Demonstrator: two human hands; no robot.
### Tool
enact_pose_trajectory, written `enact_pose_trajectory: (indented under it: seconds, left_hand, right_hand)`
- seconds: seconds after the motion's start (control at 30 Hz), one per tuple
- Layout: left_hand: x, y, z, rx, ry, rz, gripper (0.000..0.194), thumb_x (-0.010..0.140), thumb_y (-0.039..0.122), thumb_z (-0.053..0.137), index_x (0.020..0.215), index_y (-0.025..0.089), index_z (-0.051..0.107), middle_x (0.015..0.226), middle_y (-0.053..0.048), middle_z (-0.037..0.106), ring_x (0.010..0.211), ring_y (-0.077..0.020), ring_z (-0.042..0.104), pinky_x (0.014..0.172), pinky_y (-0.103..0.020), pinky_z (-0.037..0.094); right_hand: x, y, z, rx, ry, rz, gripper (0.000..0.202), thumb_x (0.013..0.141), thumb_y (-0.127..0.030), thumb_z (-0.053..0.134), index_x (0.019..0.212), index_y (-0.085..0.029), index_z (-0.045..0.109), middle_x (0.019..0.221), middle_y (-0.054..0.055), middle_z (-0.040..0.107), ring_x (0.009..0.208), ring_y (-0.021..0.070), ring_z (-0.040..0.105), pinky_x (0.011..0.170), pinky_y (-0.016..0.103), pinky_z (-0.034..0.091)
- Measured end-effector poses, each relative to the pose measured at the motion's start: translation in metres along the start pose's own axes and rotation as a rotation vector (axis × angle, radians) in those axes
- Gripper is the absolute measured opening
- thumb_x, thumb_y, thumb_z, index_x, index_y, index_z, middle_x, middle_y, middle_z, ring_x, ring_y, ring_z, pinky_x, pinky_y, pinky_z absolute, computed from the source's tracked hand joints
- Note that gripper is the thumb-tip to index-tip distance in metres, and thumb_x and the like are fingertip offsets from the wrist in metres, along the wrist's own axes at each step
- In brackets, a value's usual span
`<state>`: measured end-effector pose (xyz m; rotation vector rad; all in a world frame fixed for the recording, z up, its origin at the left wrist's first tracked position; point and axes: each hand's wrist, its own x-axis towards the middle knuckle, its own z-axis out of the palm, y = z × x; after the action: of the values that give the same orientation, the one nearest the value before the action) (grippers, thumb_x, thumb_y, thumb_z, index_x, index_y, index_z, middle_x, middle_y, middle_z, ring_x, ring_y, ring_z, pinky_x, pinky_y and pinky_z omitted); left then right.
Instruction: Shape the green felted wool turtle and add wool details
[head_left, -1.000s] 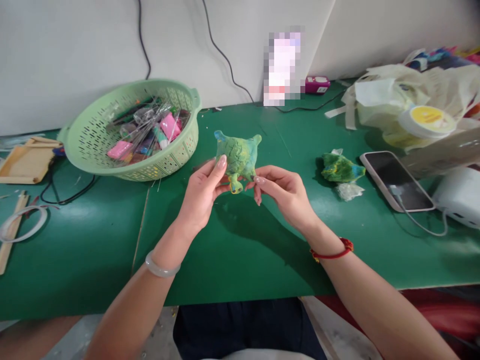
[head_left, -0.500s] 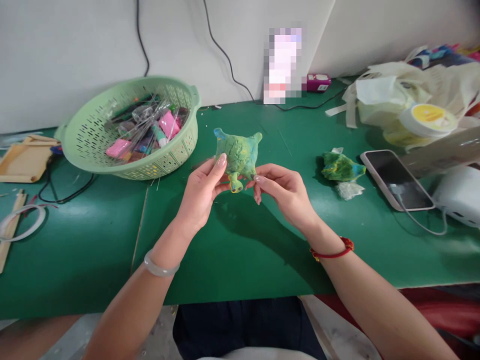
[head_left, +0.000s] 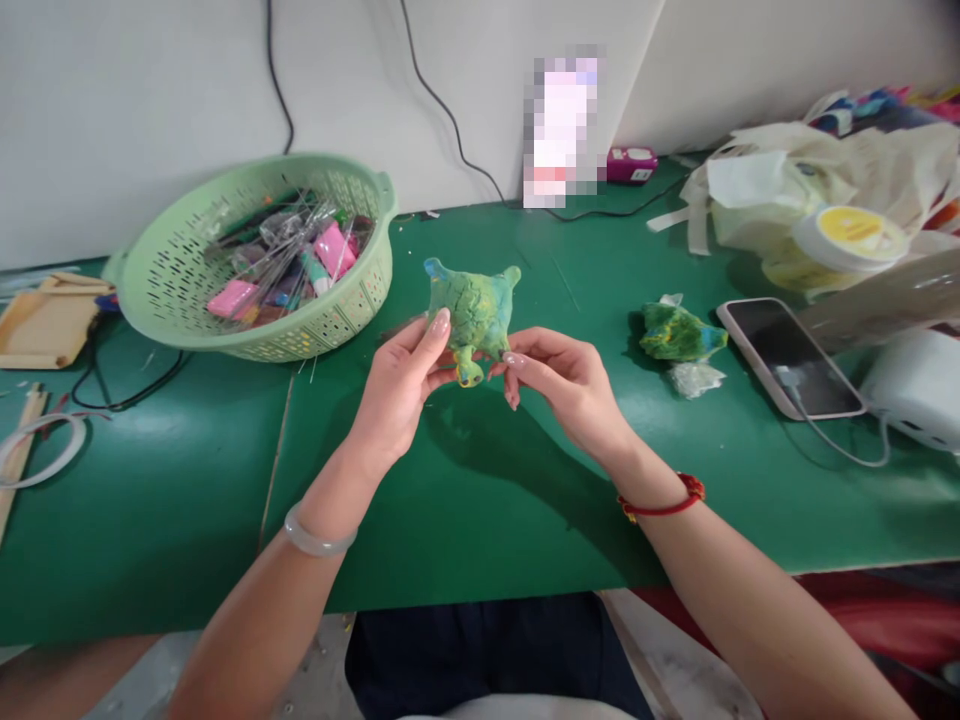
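A green, yellow and blue clay turtle [head_left: 476, 300] is held above the green table, its small head pointing down toward me. Cracks run over its rounded shell, and two stubby legs stick out at the far corners. My left hand [head_left: 401, 385] grips the turtle's left side, thumb on top and fingers underneath. With thumb and fingertips, my right hand [head_left: 559, 385] pinches the near right leg. Part of the turtle's underside and its near left leg are hidden by my fingers. Off to the right lies a lump of green-blue clay [head_left: 679, 332] beside crumpled clear plastic [head_left: 696, 380].
A light green basket [head_left: 300, 335] of wires and packets stands back left. On the right are a phone [head_left: 799, 360] with a cable, a white box [head_left: 919, 385] and a yellow-lidded tub [head_left: 855, 235]. White tape [head_left: 52, 460] and a wooden tray [head_left: 45, 325] lie left.
The whole view has shifted slightly, so things sit a little further left. Both hands keep the same hold on the turtle.
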<state>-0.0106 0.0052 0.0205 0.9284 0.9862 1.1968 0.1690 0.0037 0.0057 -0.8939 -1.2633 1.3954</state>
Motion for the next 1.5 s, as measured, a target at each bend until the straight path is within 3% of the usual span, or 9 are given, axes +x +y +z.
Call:
enact_pose_trajectory:
  seconds: [0.27, 0.57, 0.9, 1.13, 1.27, 1.5]
  left_hand:
    - [0.0008, -0.0005, -0.0002, 0.001, -0.004, 0.01, 0.04, 0.081, 0.059, 0.084, 0.09, 0.021, 0.076, 0.095, -0.003, 0.08, 0.089, -0.0172, 0.076, 0.074, -0.025, 0.059]
    - [0.0022, -0.0016, -0.0004, 0.027, -0.019, 0.026, 0.045, 0.079, 0.063, 0.084, 0.092, 0.022, 0.075, 0.092, -0.003, 0.079, 0.084, -0.017, 0.076, 0.074, -0.027, 0.06]
    - [0.0004, -0.0038, -0.0024, 0.018, -0.038, 0.045, 0.037, 0.086, 0.057, 0.08, 0.086, 0.021, 0.072, 0.088, -0.001, 0.076, 0.081, -0.0146, 0.075, 0.073, -0.025, 0.059]
    - [0.0018, -0.0059, -0.0017, 0.002, -0.036, 0.019, 0.039, 0.084, 0.058, 0.082, 0.088, 0.02, 0.072, 0.083, 0.0, 0.072, 0.08, -0.0153, 0.074, 0.07, -0.025, 0.059]
    - [0.0011, -0.0056, -0.0016, 0.005, -0.033, 0.016, 0.04, 0.084, 0.057, 0.082, 0.08, 0.02, 0.069, 0.079, 0.0, 0.069, 0.082, -0.0163, 0.075, 0.07, -0.026, 0.059]
    - [0.0011, -0.0036, -0.0008, 0.0, -0.026, 0.012, 0.039, 0.083, 0.058, 0.083, 0.085, 0.021, 0.071, 0.079, 0.001, 0.069, 0.08, -0.0162, 0.074, 0.07, -0.027, 0.06]
  right_hand:
    - [-0.0003, 0.0012, -0.0018, -0.006, -0.019, -0.019, 0.02, 0.088, -0.036, 0.077, 0.085, -0.016, 0.072, 0.076, 0.003, 0.074, 0.055, 0.0096, 0.06, 0.055, 0.027, 0.052]
    - [-0.0006, -0.0014, 0.0001, 0.008, -0.01, 0.007, 0.027, 0.084, -0.043, 0.082, 0.084, -0.018, 0.071, 0.075, 0.002, 0.074, 0.055, 0.0095, 0.059, 0.054, 0.027, 0.052]
    - [0.0002, -0.0023, 0.0011, -0.01, 0.023, 0.027, 0.04, 0.079, -0.053, 0.087, 0.083, -0.017, 0.071, 0.071, 0.001, 0.072, 0.052, 0.0094, 0.057, 0.053, 0.027, 0.051]
    - [0.0004, -0.0019, 0.0002, -0.026, 0.048, 0.038, 0.037, 0.078, -0.05, 0.087, 0.08, -0.018, 0.071, 0.069, 0.001, 0.07, 0.053, 0.0102, 0.057, 0.052, 0.027, 0.049]
    - [0.0004, -0.0015, 0.0004, -0.001, 0.049, 0.037, 0.03, 0.079, -0.043, 0.087, 0.079, -0.017, 0.071, 0.068, 0.001, 0.07, 0.053, 0.0099, 0.058, 0.052, 0.026, 0.049]
    - [-0.0002, -0.0002, -0.0014, 0.063, 0.023, 0.026, 0.016, 0.084, -0.032, 0.079, 0.081, -0.017, 0.075, 0.07, 0.001, 0.072, 0.054, 0.0102, 0.059, 0.052, 0.026, 0.049]
